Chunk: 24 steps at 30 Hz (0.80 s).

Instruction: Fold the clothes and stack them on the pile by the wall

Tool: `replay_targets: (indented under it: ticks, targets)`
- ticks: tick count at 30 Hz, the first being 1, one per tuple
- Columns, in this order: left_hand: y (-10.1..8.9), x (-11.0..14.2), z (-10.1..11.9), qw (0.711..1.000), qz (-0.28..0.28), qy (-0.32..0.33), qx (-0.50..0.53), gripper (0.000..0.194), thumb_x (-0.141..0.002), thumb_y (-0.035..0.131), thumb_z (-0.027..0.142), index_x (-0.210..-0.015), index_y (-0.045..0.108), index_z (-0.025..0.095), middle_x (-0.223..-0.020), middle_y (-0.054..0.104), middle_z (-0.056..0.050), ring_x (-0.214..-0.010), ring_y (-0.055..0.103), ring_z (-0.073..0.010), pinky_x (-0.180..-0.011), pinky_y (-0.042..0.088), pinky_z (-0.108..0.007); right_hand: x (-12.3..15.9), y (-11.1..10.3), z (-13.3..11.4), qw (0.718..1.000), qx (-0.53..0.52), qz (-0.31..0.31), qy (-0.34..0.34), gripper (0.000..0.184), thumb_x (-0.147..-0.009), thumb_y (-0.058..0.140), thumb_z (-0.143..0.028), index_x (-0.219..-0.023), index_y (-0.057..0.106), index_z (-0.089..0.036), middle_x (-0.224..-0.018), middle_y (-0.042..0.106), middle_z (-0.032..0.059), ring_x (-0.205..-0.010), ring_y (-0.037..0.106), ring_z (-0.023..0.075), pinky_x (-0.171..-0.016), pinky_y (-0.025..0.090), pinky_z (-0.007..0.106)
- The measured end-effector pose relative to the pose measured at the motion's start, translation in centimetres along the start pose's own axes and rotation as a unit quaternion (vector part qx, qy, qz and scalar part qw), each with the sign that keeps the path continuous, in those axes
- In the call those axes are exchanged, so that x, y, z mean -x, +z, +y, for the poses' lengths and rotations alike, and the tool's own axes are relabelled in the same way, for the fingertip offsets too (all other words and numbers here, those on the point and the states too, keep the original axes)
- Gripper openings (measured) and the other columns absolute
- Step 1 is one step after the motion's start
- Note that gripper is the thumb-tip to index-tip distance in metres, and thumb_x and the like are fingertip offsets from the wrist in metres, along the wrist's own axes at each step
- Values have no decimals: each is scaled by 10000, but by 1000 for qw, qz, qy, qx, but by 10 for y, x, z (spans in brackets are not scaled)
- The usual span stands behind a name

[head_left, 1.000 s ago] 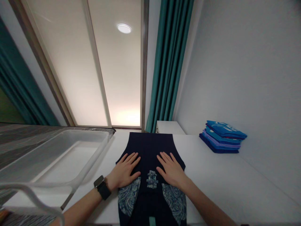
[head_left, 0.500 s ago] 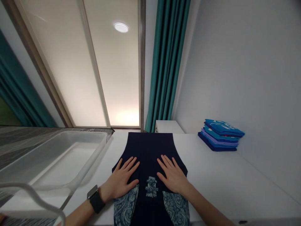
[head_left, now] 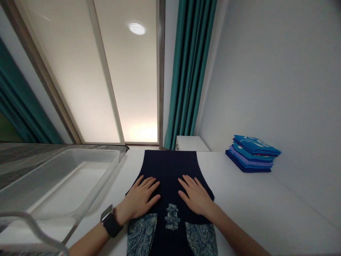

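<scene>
A dark navy apron [head_left: 170,165] lies spread flat on the white table, its narrow end pointing away from me. Two blue-and-white swirl-patterned pockets and a patterned patch [head_left: 172,217] are on its front. My left hand [head_left: 141,197], with a black watch [head_left: 111,221] on the wrist, rests palm down on the apron's left side, fingers spread. On the right side, my right hand [head_left: 195,195] lies flat too, fingers apart. Neither hand grips the cloth. The apron's near end runs out of view at the bottom.
Against the wall on the right sits a stack of folded blue and purple cloths [head_left: 252,156]. A translucent plastic bin [head_left: 102,185] stands at the left, with a grey curved tube [head_left: 37,227] nearer me. Behind the table are a white cabinet [head_left: 191,143] and a teal curtain [head_left: 190,78].
My left hand has slid slightly forward and right over the apron. The right hand is almost where it was, still flat. The view has shifted a little.
</scene>
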<state>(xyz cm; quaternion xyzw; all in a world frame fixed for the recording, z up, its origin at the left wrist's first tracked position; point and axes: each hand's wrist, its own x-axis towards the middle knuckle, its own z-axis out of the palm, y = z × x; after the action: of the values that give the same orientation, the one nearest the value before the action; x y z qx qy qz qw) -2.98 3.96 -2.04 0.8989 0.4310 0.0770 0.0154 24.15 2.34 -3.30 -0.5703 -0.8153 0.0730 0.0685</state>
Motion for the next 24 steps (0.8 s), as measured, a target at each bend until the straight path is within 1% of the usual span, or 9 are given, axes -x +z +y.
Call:
replay_targets:
  ticks: [3,7,10,14,16,19,21,24]
  targets:
    - [-2,-21,-6,1000,0,-7,6,552,-956,306,560,-1399,459,270,-1437,486,-73,-1331,427,-261,-1125,253,-498,-21,-4,10,1000,5,4,5,600,-970,213,-515,-1464,355,-207,-1540,297,95,-1431,222,244,-1159,149,474]
    - [5,-54,-26,1000,14,-19,6,557,-952,320,549,-1417,431,263,-1481,427,-72,-1352,401,-256,-1121,276,-456,-56,-4,32,1000,15,2,20,626,-960,228,-518,-1469,343,-172,-1549,269,105,-1436,204,247,-1160,143,470]
    - [11,-80,-48,999,6,-41,-8,592,-948,334,522,-1448,383,207,-1513,367,-98,-1383,351,-259,-1124,276,-433,-81,-2,50,999,29,3,37,650,-956,225,-517,-1477,317,-139,-1558,238,111,-1442,181,247,-1163,126,463]
    - [19,-108,-84,995,22,-93,-12,578,-948,340,484,-1451,372,202,-1534,325,-91,-1413,291,-246,-1136,254,-413,-109,0,72,997,42,12,71,663,-955,216,-506,-1480,297,-110,-1563,225,112,-1445,167,238,-1164,113,454]
    - [22,-115,-101,992,24,-126,-9,577,-949,331,472,-1444,384,180,-1528,335,-106,-1412,292,-254,-1133,257,-419,-120,0,85,994,42,10,101,654,-960,210,-490,-1480,292,-101,-1564,222,116,-1444,172,236,-1161,121,453]
    - [28,-117,-121,987,19,-162,6,574,-953,308,452,-1427,412,145,-1511,362,-129,-1397,320,-267,-1124,271,-438,-131,5,105,988,39,5,151,630,-969,208,-463,-1476,300,-101,-1559,238,124,-1438,194,240,-1152,150,445]
    - [33,-113,-128,986,27,-161,12,568,-951,310,450,-1414,431,144,-1505,375,-125,-1391,333,-262,-1130,259,-443,-134,11,116,986,42,8,162,615,-971,212,-452,-1474,306,-111,-1557,247,113,-1437,199,231,-1153,151,437]
    - [39,-107,-132,987,46,-155,8,557,-950,321,450,-1415,429,163,-1509,371,-105,-1394,329,-241,-1145,230,-442,-133,20,125,987,48,22,155,615,-969,218,-451,-1480,290,-118,-1561,240,95,-1441,183,208,-1162,121,432]
